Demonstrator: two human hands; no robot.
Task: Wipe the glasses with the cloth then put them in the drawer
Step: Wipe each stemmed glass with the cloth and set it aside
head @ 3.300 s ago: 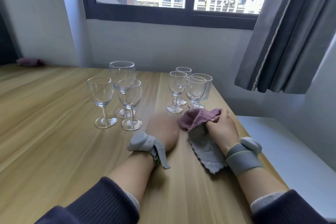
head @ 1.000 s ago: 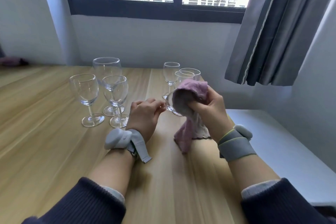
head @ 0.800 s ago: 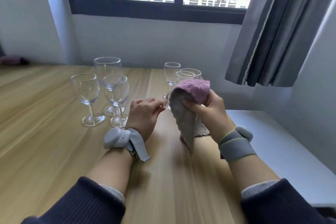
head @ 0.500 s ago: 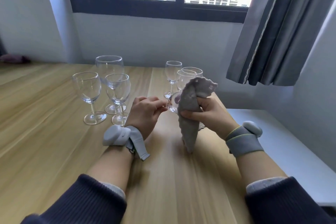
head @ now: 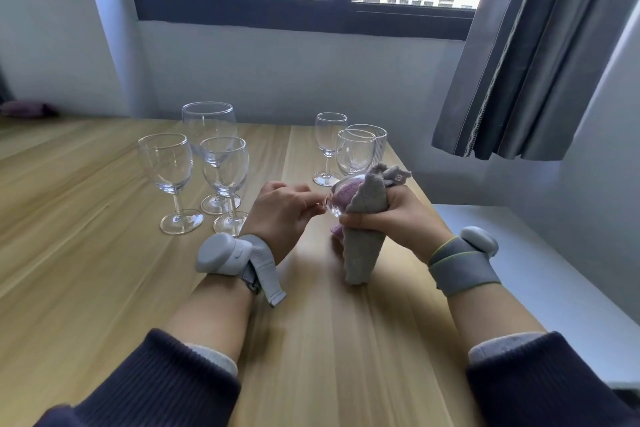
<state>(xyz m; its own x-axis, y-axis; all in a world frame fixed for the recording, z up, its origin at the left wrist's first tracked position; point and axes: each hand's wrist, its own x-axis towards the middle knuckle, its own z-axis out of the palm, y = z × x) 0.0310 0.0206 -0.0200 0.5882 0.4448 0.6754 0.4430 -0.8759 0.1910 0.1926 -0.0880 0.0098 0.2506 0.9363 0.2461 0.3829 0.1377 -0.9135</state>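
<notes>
One clear stemmed wine glass (head: 334,199) lay sideways above the wooden table (head: 86,270); the left hand (head: 280,210) pinched its stem, the right hand (head: 398,215) gripped the grey-pink cloth (head: 363,236) around its bowl. Six glasses behind it apparently awaited wiping; no drawer showed.

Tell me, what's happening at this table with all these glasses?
A person is wiping a wine glass with a cloth. The left hand holds the glass tipped sideways by its stem, while the right hand grips the cloth wrapped over its bowl. Six more glasses stand on the wooden table: three at the left, three behind the hands. No drawer is visible.
</notes>
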